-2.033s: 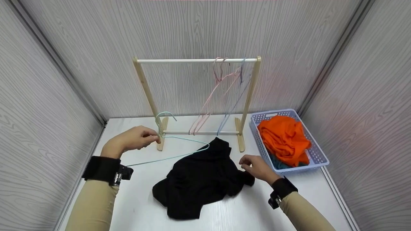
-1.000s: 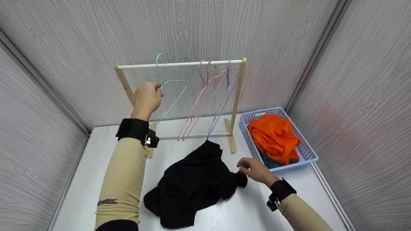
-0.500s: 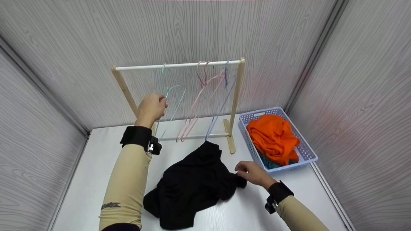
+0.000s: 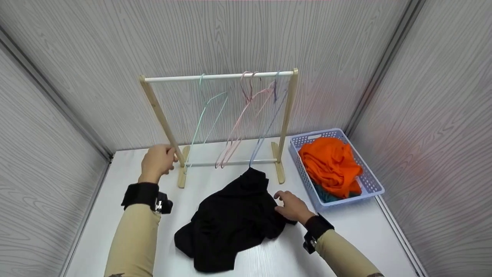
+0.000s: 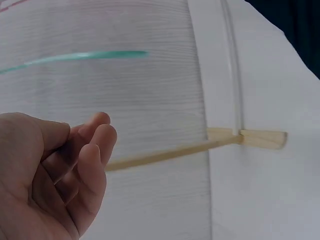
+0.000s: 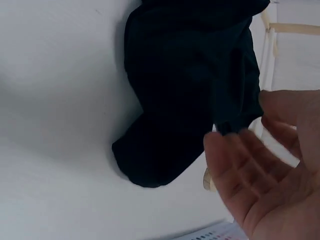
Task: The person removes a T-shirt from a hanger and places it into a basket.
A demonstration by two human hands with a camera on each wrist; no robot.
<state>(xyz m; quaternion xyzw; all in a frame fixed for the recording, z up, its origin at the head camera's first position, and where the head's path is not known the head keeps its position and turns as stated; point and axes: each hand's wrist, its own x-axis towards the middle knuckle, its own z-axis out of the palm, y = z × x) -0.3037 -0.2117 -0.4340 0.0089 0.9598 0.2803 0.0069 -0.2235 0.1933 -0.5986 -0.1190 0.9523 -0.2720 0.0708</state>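
Note:
A mint-green hanger (image 4: 200,119) hangs by its hook from the white rail (image 4: 173,78) of a small wooden rack. My left hand (image 4: 157,161) is off the hanger, beside the rack's left post (image 4: 163,121). In the left wrist view its fingers (image 5: 92,165) are loosely bent and hold nothing. A black garment (image 4: 234,219) lies crumpled on the table in front of the rack. Over its right edge hovers my right hand (image 4: 291,206), thumb and fingers parted. The right wrist view shows the black cloth (image 6: 185,75) just beyond those fingers, nothing between them.
Two pink hangers (image 4: 234,134) and a blue hanger (image 4: 267,129) hang toward the rail's right end. At the right stands a lavender basket (image 4: 371,184) holding an orange garment (image 4: 330,165) over a teal cloth (image 4: 324,194). Grey wood-grain panels enclose the table.
The left hand raised the mint-green hanger, hooked it on the rail, let go and came down to the left. The right hand moved slightly left over the black garment.

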